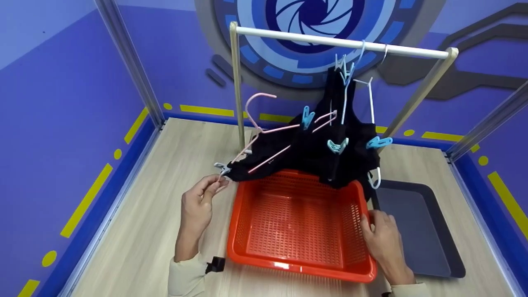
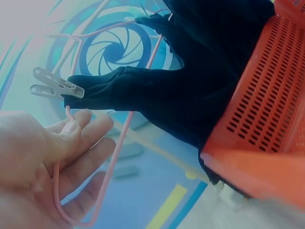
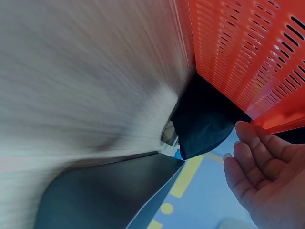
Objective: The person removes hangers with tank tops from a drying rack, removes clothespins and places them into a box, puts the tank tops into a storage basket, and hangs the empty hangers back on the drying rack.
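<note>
My left hand [image 1: 198, 204] pinches the lower loop of a pink hanger [image 2: 58, 191] between thumb and fingers. The hanger's hook stands free, below the rack's rail. A black garment [image 1: 297, 152] with narrow straps lies across the hanger; a pale clothespin [image 2: 57, 85] clips its left end just above my fingertips. Blue clothespins [image 1: 307, 118] and a mint clothespin [image 1: 338, 145] sit along it. My right hand [image 1: 383, 237] holds the right rim of a red plastic basket [image 1: 301, 270], thumb over the rim and fingers outside. Part of the garment overlaps the basket's back edge.
A rack with a white rail [image 1: 288, 35] stands behind the basket. From it hang a light blue hanger [image 1: 362, 53] and a white hanger [image 1: 372, 101]. A dark grey tray [image 1: 429, 235] lies on the wooden tabletop [image 1: 140, 198], right of the basket. Metal posts and blue walls enclose the space.
</note>
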Motion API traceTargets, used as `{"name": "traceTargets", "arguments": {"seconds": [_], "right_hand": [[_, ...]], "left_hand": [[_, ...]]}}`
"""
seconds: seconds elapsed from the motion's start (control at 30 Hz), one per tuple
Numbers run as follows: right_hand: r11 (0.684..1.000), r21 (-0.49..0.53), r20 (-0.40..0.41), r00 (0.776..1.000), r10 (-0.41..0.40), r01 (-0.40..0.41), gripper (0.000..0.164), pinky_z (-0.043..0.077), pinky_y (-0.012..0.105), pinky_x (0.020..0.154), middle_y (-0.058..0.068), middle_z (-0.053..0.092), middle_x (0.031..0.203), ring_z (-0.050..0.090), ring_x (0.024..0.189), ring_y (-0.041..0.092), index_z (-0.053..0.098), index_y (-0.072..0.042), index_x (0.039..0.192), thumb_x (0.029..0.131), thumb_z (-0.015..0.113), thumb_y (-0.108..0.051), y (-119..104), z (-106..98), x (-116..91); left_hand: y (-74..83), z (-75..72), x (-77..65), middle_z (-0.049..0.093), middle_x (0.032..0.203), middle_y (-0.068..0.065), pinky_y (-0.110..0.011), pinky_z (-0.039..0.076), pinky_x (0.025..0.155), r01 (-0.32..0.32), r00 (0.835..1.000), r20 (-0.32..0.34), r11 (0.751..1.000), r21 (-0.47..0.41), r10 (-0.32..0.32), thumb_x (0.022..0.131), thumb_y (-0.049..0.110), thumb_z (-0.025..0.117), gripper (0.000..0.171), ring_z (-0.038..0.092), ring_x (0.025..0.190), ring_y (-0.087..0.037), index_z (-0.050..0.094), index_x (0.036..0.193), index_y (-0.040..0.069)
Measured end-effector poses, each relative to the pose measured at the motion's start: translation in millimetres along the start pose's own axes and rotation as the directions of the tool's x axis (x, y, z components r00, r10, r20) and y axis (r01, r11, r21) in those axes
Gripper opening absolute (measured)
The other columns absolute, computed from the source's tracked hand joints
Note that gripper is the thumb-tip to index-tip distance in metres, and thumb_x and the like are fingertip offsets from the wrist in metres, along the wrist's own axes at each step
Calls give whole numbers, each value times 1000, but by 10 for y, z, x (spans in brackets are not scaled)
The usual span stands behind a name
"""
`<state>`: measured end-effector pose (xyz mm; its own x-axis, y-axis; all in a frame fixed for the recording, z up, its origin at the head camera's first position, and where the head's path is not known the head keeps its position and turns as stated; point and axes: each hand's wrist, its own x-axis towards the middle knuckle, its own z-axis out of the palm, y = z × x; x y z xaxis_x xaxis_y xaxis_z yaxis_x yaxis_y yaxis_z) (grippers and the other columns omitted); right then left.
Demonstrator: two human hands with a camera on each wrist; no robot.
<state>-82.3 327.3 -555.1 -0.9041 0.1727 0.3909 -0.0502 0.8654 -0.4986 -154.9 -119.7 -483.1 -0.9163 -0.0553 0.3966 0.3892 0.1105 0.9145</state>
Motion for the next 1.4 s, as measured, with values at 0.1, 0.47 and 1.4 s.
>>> {"name": "traceTargets", "arguments": {"seconds": [0.1, 0.47, 1.4], "right_hand": [[1000, 2, 11, 1000, 5, -5, 18, 45, 43, 66, 10, 65, 94, 50, 81, 23, 69, 1, 109, 104, 65, -16, 0, -9, 6], [1000, 9, 11, 1000, 3, -3, 17, 46, 44, 68, 10, 65, 93, 50, 81, 24, 69, 1, 108, 104, 65, -15, -2, -4, 10], [999, 13, 21, 999, 47, -47, 20, 48, 46, 71, 12, 66, 96, 52, 85, 24, 70, 1, 110, 104, 64, -18, -2, 12, 3]], "left_hand": [[-25, -53, -23, 76, 106, -22, -32, 59, 92, 2, 1000, -5, 1000, -25, -3, 106, -7, 59, 18, 76, 99, -32, 71, 117, -14], [-129, -278, -124, 77, 101, -22, -31, 60, 87, -78, 997, 32, 997, 23, 77, 104, -10, 59, 18, 77, 95, -26, 71, 116, -15], [-302, -698, -403, 77, 99, -19, -32, 61, 84, -104, 989, 108, 992, 70, 96, 102, -12, 60, 16, 77, 93, -20, 75, 109, -9]]}}
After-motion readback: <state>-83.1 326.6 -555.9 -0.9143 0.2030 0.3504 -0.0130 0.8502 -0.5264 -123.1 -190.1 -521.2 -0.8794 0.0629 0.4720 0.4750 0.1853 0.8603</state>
